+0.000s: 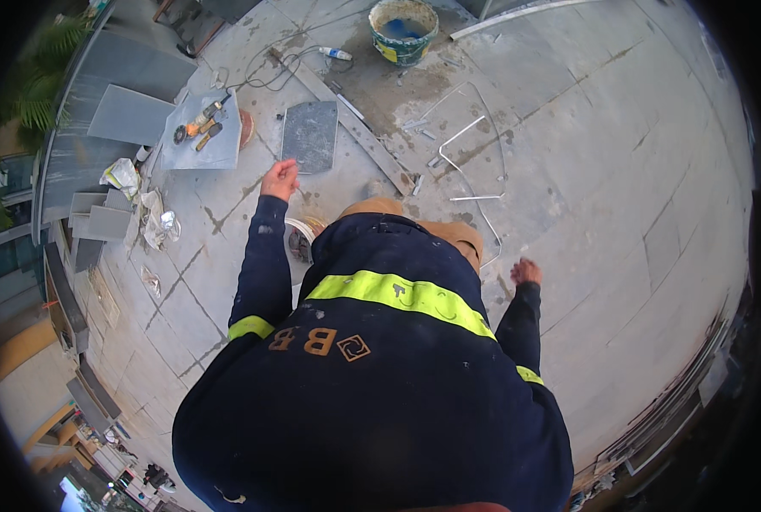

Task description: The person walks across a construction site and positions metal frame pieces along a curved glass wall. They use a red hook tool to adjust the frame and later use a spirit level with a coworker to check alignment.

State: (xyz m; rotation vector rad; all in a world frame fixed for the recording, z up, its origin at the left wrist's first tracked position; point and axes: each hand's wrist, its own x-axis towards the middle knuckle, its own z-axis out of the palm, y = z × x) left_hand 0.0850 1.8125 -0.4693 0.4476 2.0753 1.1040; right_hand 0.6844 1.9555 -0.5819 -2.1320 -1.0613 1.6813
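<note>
My left hand point(281, 177) hangs in the air to the left of my body, fingers loosely bent and holding nothing visible. Just beyond it lies a dark grey speckled tile point(310, 136). A bucket point(301, 243) is partly hidden between my left forearm and my dark jacket. My right hand point(525, 271) hangs by my other side over the pale floor, fingers slightly curled and apart. Bent pale metal strips point(477, 197) lie a little beyond it.
A grey board point(175, 155) carries power tools point(201, 120), with tile pieces point(99, 224) and crumpled sacks point(154, 220) nearby. A long bar point(346, 128), cables, small offcuts and a mixing bucket point(403, 55) are farther forward. Stacked long material point(670, 410) lines the right edge.
</note>
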